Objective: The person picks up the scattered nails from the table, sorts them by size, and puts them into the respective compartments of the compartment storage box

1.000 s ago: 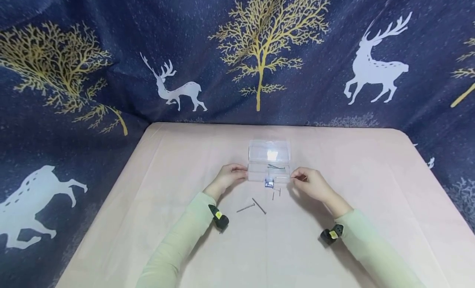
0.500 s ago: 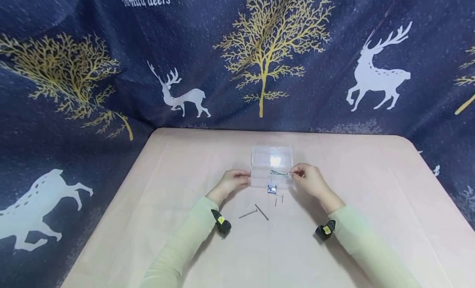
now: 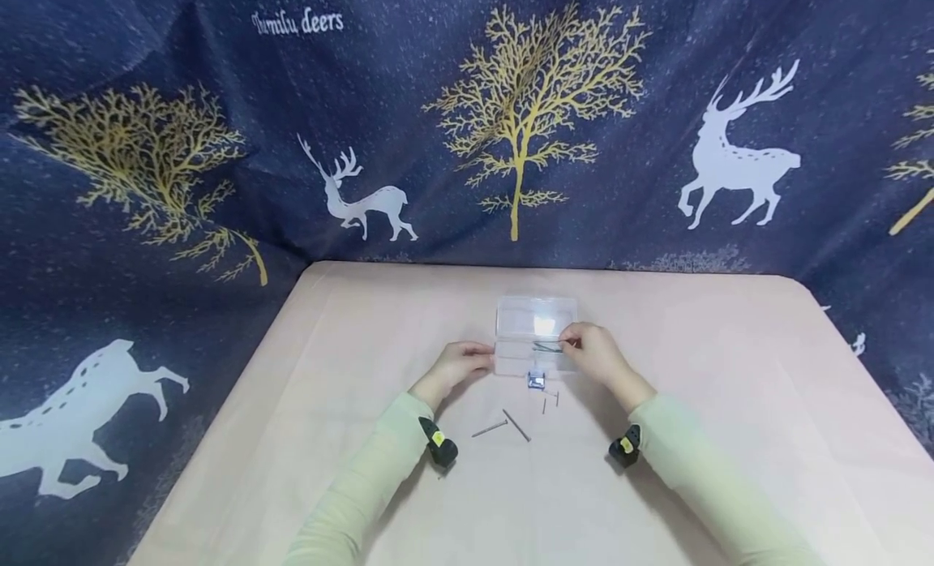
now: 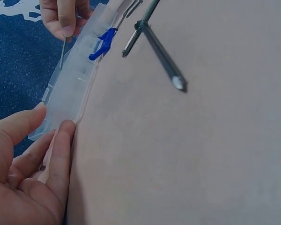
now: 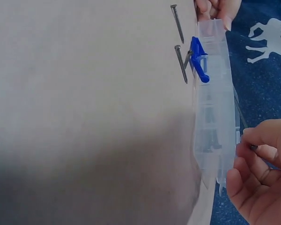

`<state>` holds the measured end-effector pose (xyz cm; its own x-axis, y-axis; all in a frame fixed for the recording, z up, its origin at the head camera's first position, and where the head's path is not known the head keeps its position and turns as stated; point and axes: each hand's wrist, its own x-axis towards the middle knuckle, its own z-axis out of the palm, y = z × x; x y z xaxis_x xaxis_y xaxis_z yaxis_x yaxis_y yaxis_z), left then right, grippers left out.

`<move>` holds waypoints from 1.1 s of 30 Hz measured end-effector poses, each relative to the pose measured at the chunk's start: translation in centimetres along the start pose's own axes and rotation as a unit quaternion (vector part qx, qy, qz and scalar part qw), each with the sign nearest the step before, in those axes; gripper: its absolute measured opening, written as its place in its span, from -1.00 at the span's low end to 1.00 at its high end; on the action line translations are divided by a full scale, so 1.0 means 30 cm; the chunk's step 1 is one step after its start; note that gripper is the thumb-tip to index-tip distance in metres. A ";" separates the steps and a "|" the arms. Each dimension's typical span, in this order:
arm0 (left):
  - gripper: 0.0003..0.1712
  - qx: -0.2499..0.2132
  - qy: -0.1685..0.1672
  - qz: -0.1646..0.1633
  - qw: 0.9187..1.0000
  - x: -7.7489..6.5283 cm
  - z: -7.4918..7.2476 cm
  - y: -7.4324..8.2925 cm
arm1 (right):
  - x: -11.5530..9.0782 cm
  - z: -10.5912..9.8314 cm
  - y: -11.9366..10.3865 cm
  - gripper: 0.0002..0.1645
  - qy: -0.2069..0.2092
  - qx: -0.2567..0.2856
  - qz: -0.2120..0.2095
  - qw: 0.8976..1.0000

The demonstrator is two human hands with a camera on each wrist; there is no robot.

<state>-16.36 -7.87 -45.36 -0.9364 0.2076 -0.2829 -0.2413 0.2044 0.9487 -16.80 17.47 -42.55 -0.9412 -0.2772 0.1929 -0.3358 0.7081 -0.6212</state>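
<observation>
A clear plastic box (image 3: 514,365) lies on the table with its lid (image 3: 516,316) raised at the back. My left hand (image 3: 454,370) holds the box's left end between thumb and fingers. My right hand (image 3: 600,357) pinches a long nail (image 4: 63,54) over the right part of the box, its shaft pointing inward. A few nails (image 3: 545,349) show in the back compartment, hard to count. A blue latch (image 5: 196,61) hangs at the box's front edge.
Two large nails, one slanting left (image 3: 489,428) and one slanting right (image 3: 516,425), lie on the pink tabletop (image 3: 409,306) before the box. Smaller nails (image 3: 543,406) lie close to the latch. A dark blue cloth (image 3: 452,250) with deer and trees hangs behind the table.
My right hand has moved from the box's right edge inward and over it, carrying the nail. My left hand keeps its hold on the box. The head view has tilted slightly upward.
</observation>
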 end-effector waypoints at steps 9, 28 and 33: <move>-0.63 0.010 -0.026 -0.022 0.999 0.003 -0.003 0.010 | 0.004 0.017 -0.006 -0.92 -0.018 -0.029 0.003 0.999; -0.60 0.002 -0.007 -0.054 0.998 0.013 -0.017 0.053 | -0.076 0.009 -0.093 -0.81 0.055 -0.085 -0.044 0.994; -0.59 -0.001 -0.011 -0.062 0.998 0.011 -0.016 0.045 | -0.123 0.014 -0.140 -0.78 0.054 -0.089 -0.072 0.992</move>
<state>-17.11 -7.99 -44.12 -0.8933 0.2013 -0.4019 -0.3563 0.2279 0.9061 -11.89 15.25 -40.98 -0.8784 -0.3194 0.3555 -0.4586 0.7726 -0.4390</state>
